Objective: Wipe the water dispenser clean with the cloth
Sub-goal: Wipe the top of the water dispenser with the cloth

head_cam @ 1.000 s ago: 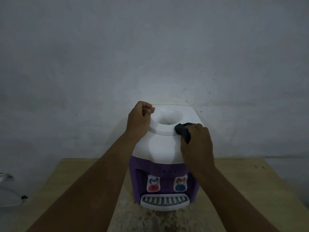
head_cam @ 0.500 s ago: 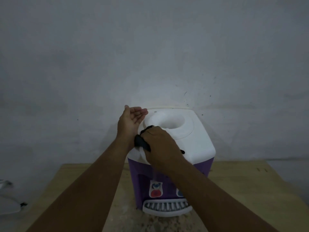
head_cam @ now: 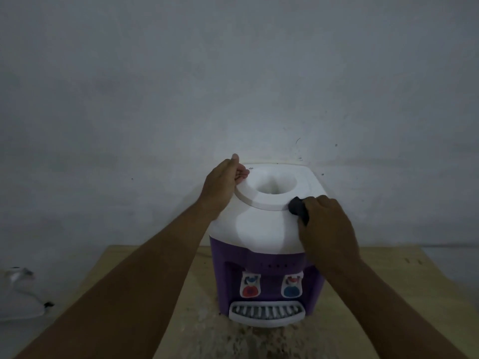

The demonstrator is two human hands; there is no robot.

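Note:
A small water dispenser [head_cam: 259, 229] with a white top and purple body stands on a wooden table, its round bottle socket facing up. My right hand [head_cam: 326, 224] grips a dark cloth [head_cam: 298, 208] and presses it against the right front edge of the socket ring. My left hand [head_cam: 223, 185] rests against the dispenser's upper left side, fingers lightly bent, thumb up, holding nothing. Red and blue taps and a grey drip tray show on the front.
The wooden table [head_cam: 401, 294] extends to both sides of the dispenser, with a worn pale patch in front. A grey wall rises close behind. A white object with a cord [head_cam: 20, 294] lies off the table at the left.
My right hand swept the cloth from the left front of the white top across to the right side of the socket ring. My left hand stayed at the upper left side.

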